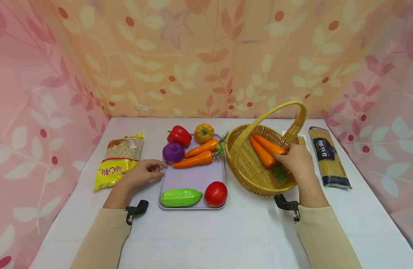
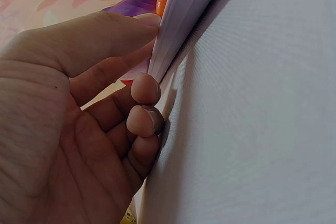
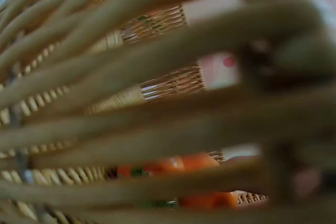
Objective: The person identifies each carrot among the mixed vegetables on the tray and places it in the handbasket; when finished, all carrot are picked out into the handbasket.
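Note:
My right hand reaches over the right rim of the wicker basket, pinching the thick end of an orange carrot. A second carrot lies beside it in the basket. Blurred basket weave fills most of the right wrist view, with orange carrot showing through its gaps. At the lilac tray's left edge, my left hand touches the rim with thumb and index fingertips; its other fingers curl loosely near the tablecloth. Two more carrots lie across the tray.
The tray also bears a red bell pepper, small pumpkin, purple onion, green vegetable and tomato. A yellow food bag lies left. Packed spaghetti lies right of the basket, whose tall handle arches up.

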The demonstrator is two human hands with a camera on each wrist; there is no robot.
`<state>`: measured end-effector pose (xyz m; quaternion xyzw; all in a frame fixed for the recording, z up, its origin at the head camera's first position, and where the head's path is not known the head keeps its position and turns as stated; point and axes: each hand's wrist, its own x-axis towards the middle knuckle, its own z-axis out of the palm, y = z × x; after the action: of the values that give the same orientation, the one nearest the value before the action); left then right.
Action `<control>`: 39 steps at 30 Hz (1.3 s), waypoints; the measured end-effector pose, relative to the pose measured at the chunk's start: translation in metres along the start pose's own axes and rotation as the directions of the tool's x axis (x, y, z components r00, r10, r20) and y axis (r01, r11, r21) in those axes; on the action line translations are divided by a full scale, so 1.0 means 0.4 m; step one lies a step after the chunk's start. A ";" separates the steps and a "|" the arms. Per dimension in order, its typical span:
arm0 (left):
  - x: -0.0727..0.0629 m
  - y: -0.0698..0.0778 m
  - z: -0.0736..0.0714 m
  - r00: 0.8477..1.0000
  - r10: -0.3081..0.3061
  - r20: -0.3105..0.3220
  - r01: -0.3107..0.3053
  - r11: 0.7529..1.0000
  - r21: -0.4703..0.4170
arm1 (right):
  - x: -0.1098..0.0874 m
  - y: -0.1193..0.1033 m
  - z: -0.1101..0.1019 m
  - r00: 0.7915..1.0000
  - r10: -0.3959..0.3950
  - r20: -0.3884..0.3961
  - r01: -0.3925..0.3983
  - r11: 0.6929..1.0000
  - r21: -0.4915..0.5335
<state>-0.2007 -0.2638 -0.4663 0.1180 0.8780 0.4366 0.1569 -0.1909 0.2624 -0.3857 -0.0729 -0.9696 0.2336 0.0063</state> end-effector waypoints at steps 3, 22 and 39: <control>0.000 0.000 0.000 1.000 0.000 -0.001 0.000 1.000 0.001 | 0.003 -0.001 0.006 1.000 -0.012 -0.012 0.012 1.000 -0.025; 0.005 -0.011 0.005 1.000 0.006 -0.003 -0.006 1.000 0.021 | 0.002 -0.013 0.029 0.998 -0.015 0.056 0.017 0.999 -0.036; 0.005 -0.006 0.000 1.000 -0.023 0.001 0.023 1.000 0.018 | -0.116 -0.118 -0.062 0.983 -0.167 -0.071 0.178 0.964 0.196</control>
<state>-0.2027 -0.2645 -0.4685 0.1095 0.8831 0.4268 0.1613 -0.1506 0.2254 -0.3413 0.0064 -0.9430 0.3272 0.0603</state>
